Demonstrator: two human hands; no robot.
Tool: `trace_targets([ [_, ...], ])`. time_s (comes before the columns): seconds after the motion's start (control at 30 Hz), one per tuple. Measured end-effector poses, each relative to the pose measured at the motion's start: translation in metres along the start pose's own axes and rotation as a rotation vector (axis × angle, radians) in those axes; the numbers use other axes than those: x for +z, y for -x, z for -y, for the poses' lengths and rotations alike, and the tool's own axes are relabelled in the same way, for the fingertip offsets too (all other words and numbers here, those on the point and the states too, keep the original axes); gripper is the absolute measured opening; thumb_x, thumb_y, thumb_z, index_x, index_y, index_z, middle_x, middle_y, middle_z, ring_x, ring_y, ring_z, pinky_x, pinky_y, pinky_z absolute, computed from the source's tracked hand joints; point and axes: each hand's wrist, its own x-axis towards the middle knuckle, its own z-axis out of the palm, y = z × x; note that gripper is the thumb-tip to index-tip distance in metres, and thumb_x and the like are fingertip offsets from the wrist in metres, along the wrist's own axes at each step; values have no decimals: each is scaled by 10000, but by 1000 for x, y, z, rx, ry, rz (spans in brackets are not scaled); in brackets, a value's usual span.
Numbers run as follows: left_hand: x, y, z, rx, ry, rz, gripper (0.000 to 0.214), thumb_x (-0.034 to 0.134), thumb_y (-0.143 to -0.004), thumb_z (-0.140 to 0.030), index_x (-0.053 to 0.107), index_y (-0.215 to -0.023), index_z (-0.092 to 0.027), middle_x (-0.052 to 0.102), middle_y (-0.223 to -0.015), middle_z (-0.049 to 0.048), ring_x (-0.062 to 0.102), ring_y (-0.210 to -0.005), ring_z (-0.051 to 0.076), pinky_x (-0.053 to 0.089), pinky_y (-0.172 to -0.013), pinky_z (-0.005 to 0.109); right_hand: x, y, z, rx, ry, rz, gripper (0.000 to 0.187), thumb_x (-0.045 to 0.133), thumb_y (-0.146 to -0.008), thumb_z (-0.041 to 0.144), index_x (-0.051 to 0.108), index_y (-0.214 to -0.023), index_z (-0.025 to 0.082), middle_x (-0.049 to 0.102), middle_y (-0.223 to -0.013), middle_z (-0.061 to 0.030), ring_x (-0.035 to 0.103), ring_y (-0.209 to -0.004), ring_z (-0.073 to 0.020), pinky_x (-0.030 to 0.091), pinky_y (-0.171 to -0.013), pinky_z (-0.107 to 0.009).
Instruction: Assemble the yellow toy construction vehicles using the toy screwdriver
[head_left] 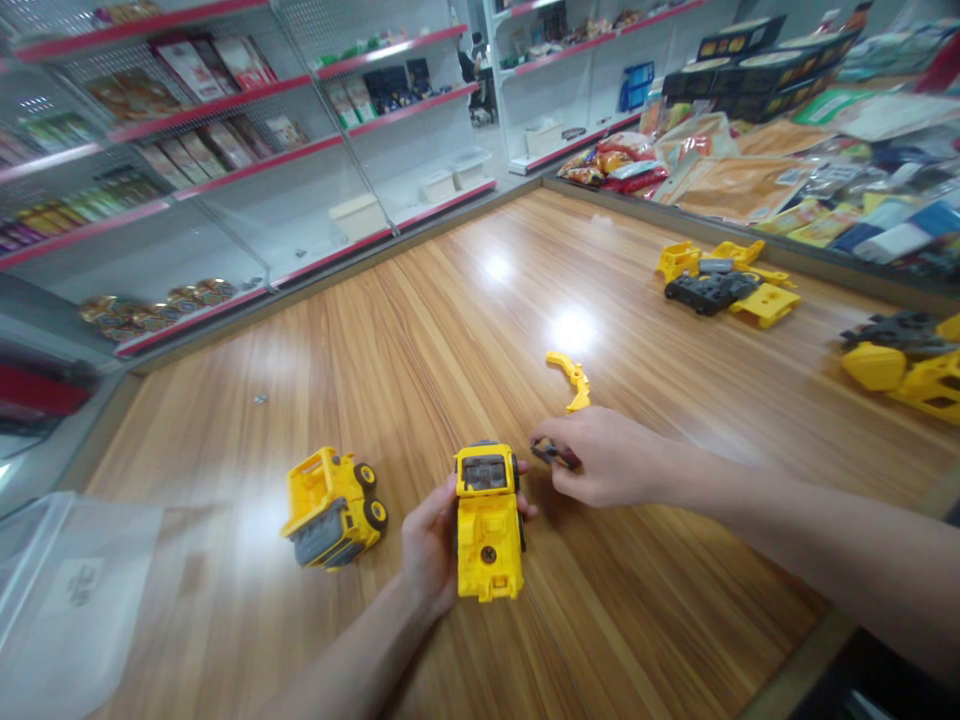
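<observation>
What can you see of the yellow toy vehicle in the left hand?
The yellow toy vehicle looks plastic. A dark window sits at its far end, a dark screw in its near half, and dark wheels show along its right side. The left hand holds it over the table, window end pointing away.

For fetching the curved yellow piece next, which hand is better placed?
Probably the right hand: it is nearer the curved yellow piece, though it holds a small dark part. The left hand is farther off, holding the yellow toy truck.
</observation>
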Motion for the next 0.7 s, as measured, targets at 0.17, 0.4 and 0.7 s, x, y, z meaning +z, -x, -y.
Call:
trace_targets([
  [0.17,1,1,3,105,-22,-44,674,641,-792,-321,428,-1428,-251,723,-1052,88,720,-900,331,557,-776,442,-3,-2,3,64,-327,-159,210,559,-764,146,593,-971,165,640,-699,15,560,-579,-112,397,-570,-223],
  [0.4,-5,3,7,72,-75,-82,678,765,-674,-334,558,-1304,-194,745,-978,96,722,-887,337,567,-785,447,-11,-5,7,174,-832,-211,350,604,-782,179,599,-1129,137,670,-801,-17,604,-689,-131,472,-651,-252],
  [0.7,2,3,13,134,-224,-85,420,737,-743,-338,668,-1109,-143,731,-874,83,689,-730,215,542,-688,298,-8,1,11,-83,-960,21,301,578,-896,227,698,-1148,113,704,-924,-62,623,-811,-147,493,-744,-264],
])
